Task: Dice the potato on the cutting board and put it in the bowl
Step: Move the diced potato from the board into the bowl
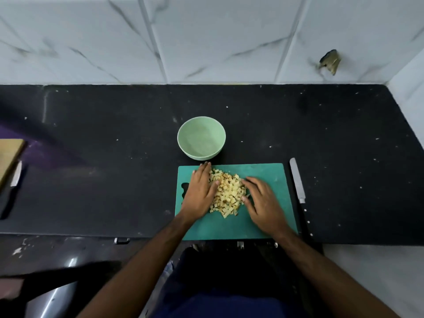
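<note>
We record one teal cutting board [263, 223] lying flat at the near edge of the black surface [332, 138], with one pile of diced potato [229, 191] at its middle; the cubes are too many and too small for us to count. Two hands flank the pile. The left hand [200, 191] lies palm down against the pile's left side, its fingers [204, 169] straight and together, reaching to the far edge of the board. The right hand [263, 201] lies against the pile's right side, its fingers [251, 182] extended and slightly spread, touching the cubes; neither hand grips anything. We note one pale green bowl [201, 138] standing upright just beyond the board's far edge, apart from it; no potato shows inside. One knife [297, 180] rests on the surface just beside the board's right edge, blade pointing away from the person, untouched. At the far left edge of the view we find one wooden board [9, 157] and one second knife [11, 189] beside it, both partly cut off. The wall behind is marbled tile [206, 37].
</note>
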Demonstrator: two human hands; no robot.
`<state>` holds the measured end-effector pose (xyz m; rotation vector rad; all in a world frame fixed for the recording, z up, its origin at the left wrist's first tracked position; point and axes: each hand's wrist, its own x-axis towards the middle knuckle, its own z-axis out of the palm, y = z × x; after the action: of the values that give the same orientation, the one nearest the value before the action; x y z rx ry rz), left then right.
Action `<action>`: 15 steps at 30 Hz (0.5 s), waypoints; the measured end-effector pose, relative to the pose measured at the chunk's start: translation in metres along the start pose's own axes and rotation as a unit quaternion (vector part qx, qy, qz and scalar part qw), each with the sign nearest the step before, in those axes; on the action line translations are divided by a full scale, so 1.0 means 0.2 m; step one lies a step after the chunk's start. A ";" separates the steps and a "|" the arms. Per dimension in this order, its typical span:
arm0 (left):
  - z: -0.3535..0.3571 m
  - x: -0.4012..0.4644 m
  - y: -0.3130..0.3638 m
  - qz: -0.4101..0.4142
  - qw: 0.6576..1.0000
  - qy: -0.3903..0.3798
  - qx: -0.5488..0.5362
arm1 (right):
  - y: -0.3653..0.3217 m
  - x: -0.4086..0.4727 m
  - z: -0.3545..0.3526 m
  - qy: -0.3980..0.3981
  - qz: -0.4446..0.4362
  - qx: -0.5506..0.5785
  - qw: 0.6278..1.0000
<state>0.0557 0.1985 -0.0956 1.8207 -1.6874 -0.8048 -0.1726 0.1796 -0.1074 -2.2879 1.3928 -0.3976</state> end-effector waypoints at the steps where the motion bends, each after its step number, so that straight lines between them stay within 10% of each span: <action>1: 0.00 0.01 0.01 -0.001 1.000 -0.001 0.005 | 0.00 0.00 0.00 -0.001 0.001 0.000 1.000; 15: 0.00 0.10 -0.07 0.110 0.993 -0.013 0.037 | 0.02 0.03 0.01 0.026 0.016 0.038 0.999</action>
<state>0.0659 0.1802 -0.1078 1.6408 -1.9174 -0.6832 -0.1718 0.1742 -0.1104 -2.2060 1.4121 -0.4962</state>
